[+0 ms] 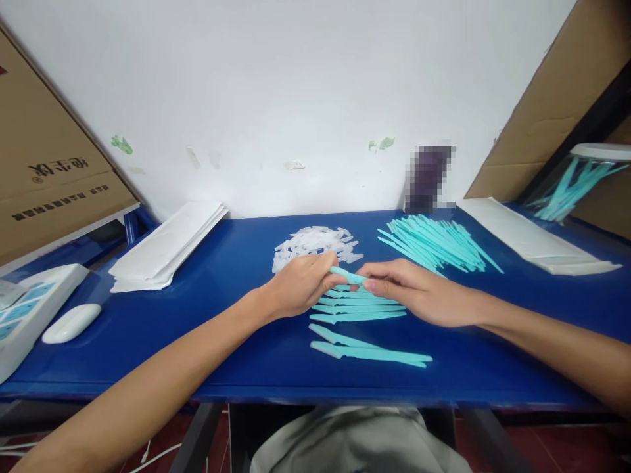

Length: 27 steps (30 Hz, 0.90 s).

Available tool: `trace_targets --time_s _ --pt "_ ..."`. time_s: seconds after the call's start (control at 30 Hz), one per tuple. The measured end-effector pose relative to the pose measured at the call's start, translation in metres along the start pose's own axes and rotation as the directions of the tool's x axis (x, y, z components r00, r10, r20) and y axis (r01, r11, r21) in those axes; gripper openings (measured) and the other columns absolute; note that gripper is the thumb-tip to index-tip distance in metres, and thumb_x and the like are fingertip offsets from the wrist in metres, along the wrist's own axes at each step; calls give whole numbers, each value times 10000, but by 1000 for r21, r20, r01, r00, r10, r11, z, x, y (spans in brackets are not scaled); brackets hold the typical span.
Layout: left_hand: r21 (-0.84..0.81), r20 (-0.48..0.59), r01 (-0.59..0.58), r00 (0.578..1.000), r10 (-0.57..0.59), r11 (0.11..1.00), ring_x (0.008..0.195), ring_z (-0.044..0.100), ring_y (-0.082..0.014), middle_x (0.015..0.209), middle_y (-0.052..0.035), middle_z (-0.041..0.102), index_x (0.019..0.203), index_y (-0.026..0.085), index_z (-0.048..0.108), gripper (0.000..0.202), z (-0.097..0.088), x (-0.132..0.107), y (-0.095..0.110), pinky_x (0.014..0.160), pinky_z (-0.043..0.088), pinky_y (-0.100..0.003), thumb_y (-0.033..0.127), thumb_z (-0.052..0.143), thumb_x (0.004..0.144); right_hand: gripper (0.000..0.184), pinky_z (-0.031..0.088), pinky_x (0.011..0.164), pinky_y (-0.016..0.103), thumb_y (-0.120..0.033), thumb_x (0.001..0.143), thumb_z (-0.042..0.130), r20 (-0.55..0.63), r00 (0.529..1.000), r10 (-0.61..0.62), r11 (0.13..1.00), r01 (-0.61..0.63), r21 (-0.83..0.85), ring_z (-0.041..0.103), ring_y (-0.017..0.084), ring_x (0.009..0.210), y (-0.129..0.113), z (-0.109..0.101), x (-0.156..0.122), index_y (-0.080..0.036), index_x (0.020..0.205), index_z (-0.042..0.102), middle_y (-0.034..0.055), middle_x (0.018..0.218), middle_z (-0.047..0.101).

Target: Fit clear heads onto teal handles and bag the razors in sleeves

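1. Holding one teal stick (353,276) together, the two hands meet over the middle of the blue table (236,368) in the head view.
2. The left hand (303,284) pinches the left part of the stick with its thumb and fingers. The fingers are close together and hide some of it.
3. The right hand (428,290) pinches the right part. Its thumb and fingers are close together too.
4. Under the hands, a row of teal sticks (359,309) lies side by side. The far ones are partly hidden by the hands.
5. On the near side of that row are two more sticks (374,350). They cross at their right ends.
6. On the far side of the left hand is a pile of small, cloudy clear pieces (315,240).
7. Far and to the right is a big, messy pile of teal sticks (438,244).
8. At the left are flat white packs (167,248), a smooth white thing like a computer mouse (71,323), and a white box with blue patches (37,312).
9. At the far right are a white sheet (537,238) and a clear tub (566,187) with teal sticks inside.
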<state>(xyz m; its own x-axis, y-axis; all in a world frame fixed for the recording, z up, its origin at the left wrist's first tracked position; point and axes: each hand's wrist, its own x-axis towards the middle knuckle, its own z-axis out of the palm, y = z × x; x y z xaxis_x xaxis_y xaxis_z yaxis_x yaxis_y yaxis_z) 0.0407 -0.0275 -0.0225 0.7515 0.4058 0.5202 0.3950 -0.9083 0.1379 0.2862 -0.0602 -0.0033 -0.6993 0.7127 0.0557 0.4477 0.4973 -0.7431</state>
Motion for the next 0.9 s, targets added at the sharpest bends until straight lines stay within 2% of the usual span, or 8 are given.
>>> trace_targets --time_s 0.1,0.17,0.27,0.37,0.5,0.63,0.77,0.9 --pt "-45 8 -106 994 106 993 651 540 -140 742 -14 598 954 180 548 471 -12 1 -8 621 409 -254 616 376 1004 384 342 641 296 -469 1039 356 -16 998 -62 984 58 -171 425 146 679 -5 -1 -2 -191 875 564 -5 756 492" --pt "-106 -25 -106 994 104 989 639 537 -124 737 0 597 1036 180 591 444 -20 0 -13 624 422 -245 598 449 988 375 366 699 315 -429 1046 351 -11 996 -89 946 81 -313 486 168 747 -9 -3 -5 -188 857 567 24 815 527" --pt "-167 -159 -82 986 55 983 609 528 -100 721 10 607 1008 184 632 241 -25 -3 -18 608 424 -226 398 522 1018 344 395 737 325 -410 1040 380 83 995 -46 914 75 -398 547 184 809 -14 -3 -11 -196 885 600 40 874 566" --pt "-102 -248 -89 967 61 991 587 517 -97 685 13 598 903 171 648 118 -25 -6 -21 591 412 -226 253 594 969 290 414 725 317 -386 1032 417 166 986 -15 904 85 -420 584 188 833 -18 3 -15 -208 948 629 36 892 605" --pt "99 -144 -80 985 94 992 605 534 -129 679 -13 598 867 148 649 166 -25 -9 -29 590 399 -260 221 528 955 216 402 655 300 -284 1010 468 180 982 -56 855 141 -500 592 162 744 -20 17 -14 -191 893 624 32 880 625" --pt "303 10 23 1000 -28 953 647 569 -157 720 -34 639 847 155 659 268 -32 -9 -40 607 384 -284 232 435 974 201 310 541 296 -248 979 505 119 985 -125 752 172 -636 545 132 604 -18 28 -15 -179 860 651 35 849 639" --pt "407 131 148 967 -218 901 653 591 -174 762 -38 677 880 171 680 294 -39 -8 -46 594 347 -295 281 423 970 242 250 532 302 -276 986 498 114 975 -188 675 213 -706 564 149 623 -15 32 -15 -186 835 664 29 785 646" --pt "432 191 230 921 -338 872 612 578 -171 725 -40 686 828 177 678 339 -45 -8 -47 611 323 -307 317 409 981 330 267 567 309 -402 993 500 103 974 -201 695 216 -685 564 165 658 -16 31 -13 -180 817 670 38 754 642"
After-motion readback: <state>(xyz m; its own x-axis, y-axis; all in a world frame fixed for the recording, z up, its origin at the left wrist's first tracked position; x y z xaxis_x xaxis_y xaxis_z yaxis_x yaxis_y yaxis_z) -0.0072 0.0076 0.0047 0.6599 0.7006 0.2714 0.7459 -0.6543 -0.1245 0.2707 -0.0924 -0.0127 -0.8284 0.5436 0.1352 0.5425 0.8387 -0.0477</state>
